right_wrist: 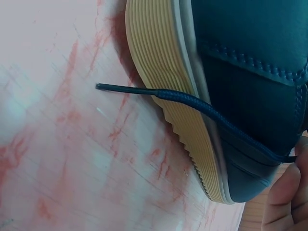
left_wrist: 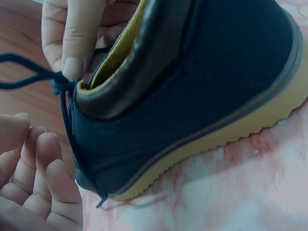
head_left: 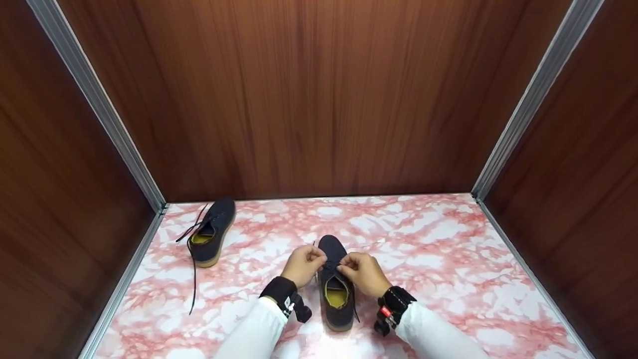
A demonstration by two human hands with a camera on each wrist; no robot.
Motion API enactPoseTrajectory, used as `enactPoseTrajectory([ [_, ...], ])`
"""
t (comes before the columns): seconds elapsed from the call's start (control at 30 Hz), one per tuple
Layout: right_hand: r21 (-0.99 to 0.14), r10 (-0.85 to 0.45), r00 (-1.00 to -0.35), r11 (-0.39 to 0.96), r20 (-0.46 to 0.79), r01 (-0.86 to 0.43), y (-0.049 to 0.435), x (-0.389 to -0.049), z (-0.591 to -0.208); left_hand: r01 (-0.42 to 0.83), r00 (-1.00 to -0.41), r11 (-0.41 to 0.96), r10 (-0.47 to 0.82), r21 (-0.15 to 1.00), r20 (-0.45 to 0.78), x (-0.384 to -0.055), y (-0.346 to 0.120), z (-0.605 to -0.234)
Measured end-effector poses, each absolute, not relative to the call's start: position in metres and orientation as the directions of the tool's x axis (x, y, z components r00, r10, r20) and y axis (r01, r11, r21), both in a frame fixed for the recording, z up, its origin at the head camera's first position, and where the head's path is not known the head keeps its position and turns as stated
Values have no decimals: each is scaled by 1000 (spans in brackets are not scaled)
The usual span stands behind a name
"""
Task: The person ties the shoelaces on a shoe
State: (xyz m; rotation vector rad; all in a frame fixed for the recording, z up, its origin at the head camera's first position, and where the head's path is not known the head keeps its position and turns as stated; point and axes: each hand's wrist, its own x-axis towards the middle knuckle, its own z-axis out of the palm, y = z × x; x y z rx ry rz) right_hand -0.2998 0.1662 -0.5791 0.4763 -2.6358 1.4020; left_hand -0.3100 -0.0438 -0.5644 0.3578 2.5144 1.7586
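Observation:
A dark navy lace-up shoe (head_left: pixel 332 246) with a tan sole and yellow lining stands on the surface, toe pointing away. My left hand (head_left: pixel 303 266) is at the left of its laces, thumb and fingertips brought together in a pinch on the lace. From the right, my right hand (head_left: pixel 365 273) pinches a lace strand. A knot (left_wrist: pixel 60 84) sits on the tongue, and a doubled strand runs out of the left wrist view. In the right wrist view, one shoelace (right_wrist: pixel 216 115) end hangs from my right fingers over the shoe's side.
A matching shoe (head_left: pixel 219 229) stands at the back left, its laces loose and trailing on the pink-and-white marbled surface (head_left: pixel 423 239). Brown wood-look panels (head_left: pixel 309 99) with metal corner strips (head_left: pixel 538 89) close in the back and both sides.

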Motion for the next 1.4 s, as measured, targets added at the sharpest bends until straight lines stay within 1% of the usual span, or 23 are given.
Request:
enactPoseTrajectory([
  [0.1, -789, -218, -944, 521, 247, -327, 166, -299, -580, 193, -963, 386, 253, 902, 97, -311, -40, -564],
  [0.2, -787, -220, -943, 522, 248, -329, 166, -298, -580, 198, -956, 426, 284, 883, 77, -310, -38, -563],
  [0.43, -776, -198, -944, 538, 264, -330, 165, -299, -580, 216, -945, 452, 319, 865, 69, -308, -36, -561],
  [0.67, -790, -185, -945, 520, 268, -326, 164, -299, -581, 194, -941, 483, 338, 854, 23, -309, -35, -560],
  [0.93, -804, -191, -939, 485, 285, -342, 165, -299, -584, 250, -929, 543, 367, 801, 41, -309, -33, -556],
  [1.1, -806, -207, -930, 465, 304, -367, 166, -298, -585, 254, -928, 544, 370, 800, 44, -308, -34, -557],
  [1.23, -805, -208, -932, 470, 296, -361, 167, -297, -585, 246, -928, 519, 369, 819, 45, -307, -35, -558],
  [1.4, -796, -206, -940, 501, 272, -340, 169, -294, -583, 181, -934, 449, 357, 875, 10, -305, -38, -561],
])
